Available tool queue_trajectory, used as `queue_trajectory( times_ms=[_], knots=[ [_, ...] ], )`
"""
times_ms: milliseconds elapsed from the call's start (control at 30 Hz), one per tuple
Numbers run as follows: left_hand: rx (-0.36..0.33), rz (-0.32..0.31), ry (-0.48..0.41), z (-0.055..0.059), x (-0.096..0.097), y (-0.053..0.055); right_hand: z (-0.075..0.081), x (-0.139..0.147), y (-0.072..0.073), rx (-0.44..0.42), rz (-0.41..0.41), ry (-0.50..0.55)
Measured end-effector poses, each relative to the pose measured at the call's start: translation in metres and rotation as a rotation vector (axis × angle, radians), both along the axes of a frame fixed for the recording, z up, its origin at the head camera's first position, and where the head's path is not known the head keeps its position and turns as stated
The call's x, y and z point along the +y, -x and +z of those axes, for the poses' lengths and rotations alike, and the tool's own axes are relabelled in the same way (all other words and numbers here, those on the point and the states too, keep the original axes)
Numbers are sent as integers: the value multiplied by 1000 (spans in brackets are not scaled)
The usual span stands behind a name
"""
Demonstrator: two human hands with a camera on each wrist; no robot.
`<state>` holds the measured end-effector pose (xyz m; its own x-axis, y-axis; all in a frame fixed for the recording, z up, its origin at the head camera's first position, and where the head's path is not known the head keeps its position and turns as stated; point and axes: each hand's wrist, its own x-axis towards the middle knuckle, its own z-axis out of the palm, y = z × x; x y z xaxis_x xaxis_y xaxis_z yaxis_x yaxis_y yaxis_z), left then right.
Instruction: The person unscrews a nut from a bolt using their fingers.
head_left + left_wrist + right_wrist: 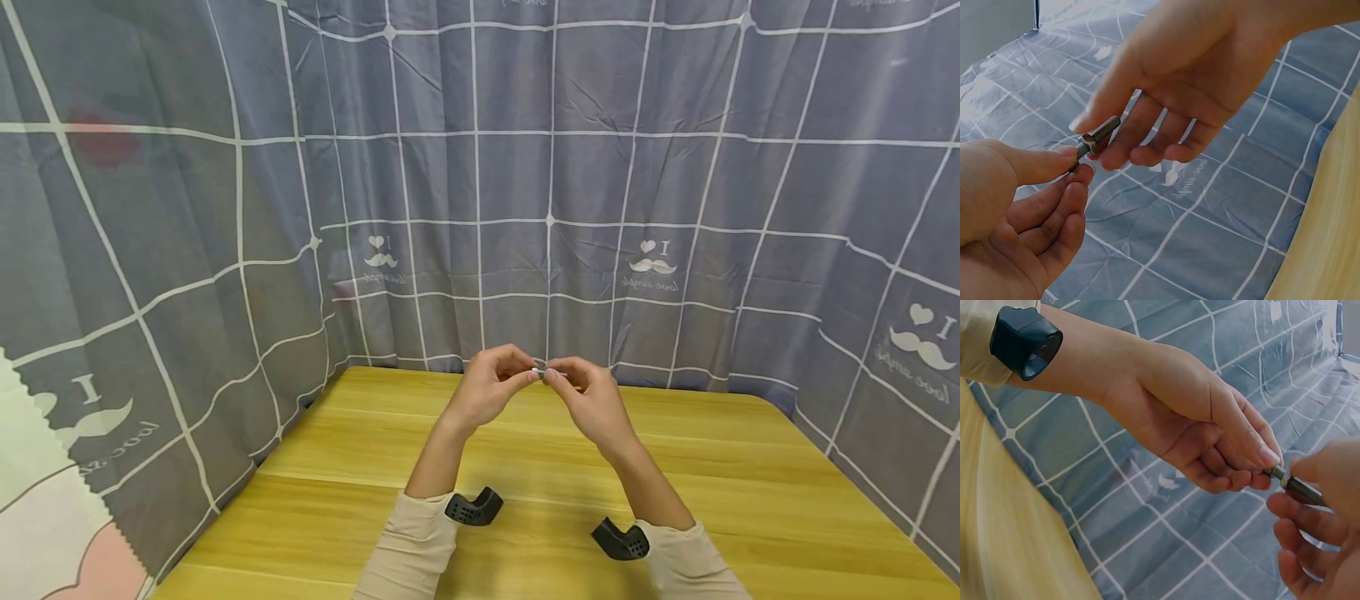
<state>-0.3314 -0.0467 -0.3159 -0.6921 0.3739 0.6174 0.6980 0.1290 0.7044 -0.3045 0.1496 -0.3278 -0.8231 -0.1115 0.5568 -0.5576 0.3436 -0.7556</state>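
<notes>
Raised above the table, my two hands meet at a small metal bolt point(1107, 128) with a nut point(1088, 141) partway along its thread. My left hand point(480, 390) pinches one end of the bolt between thumb and fingertips, which hide that end. The thumb and index fingertip of my right hand point(592, 404) lie on either side of the nut. In the right wrist view the threaded shank point(1305, 490) runs back toward the right palm, and the other right fingers are loosely curled. Fingers cover most of the bolt in the head view.
Below the hands lies a yellow wood-grain table point(337, 467). A grey-blue checked curtain point(517, 175) surrounds its back and sides. Black wrist cameras point(474, 507) sit at both sleeve cuffs. A pale scalloped-edged cloth point(52, 517) hangs at the far left.
</notes>
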Motion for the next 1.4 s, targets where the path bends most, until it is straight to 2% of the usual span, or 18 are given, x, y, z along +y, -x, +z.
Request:
queue_trajectory(
  times_ms=[233, 400, 500, 667, 800, 1033, 1267, 1400],
  knots=[
    [-1, 20, 7, -1, 1, -1, -2, 1, 1, 18, 48, 6],
    [6, 13, -2, 0, 1, -2, -1, 1, 1, -1, 21, 2],
    [10, 3, -8, 1, 0, -1, -1, 1, 1, 14, 2, -2],
    [-1, 5, -13, 0, -2, -1, 0, -1, 1, 34, 23, 10],
    [-5, 6, -11, 0, -2, -1, -2, -1, 1, 30, 9, 13],
    [-10, 6, -12, 0, -1, 0, -1, -1, 2, 81, 36, 14],
    [9, 5, -10, 1, -1, 0, -2, -1, 2, 48, 13, -1],
    [4, 4, -8, 1, -2, 0, -2, -2, 1, 68, 17, -13]
  ],
)
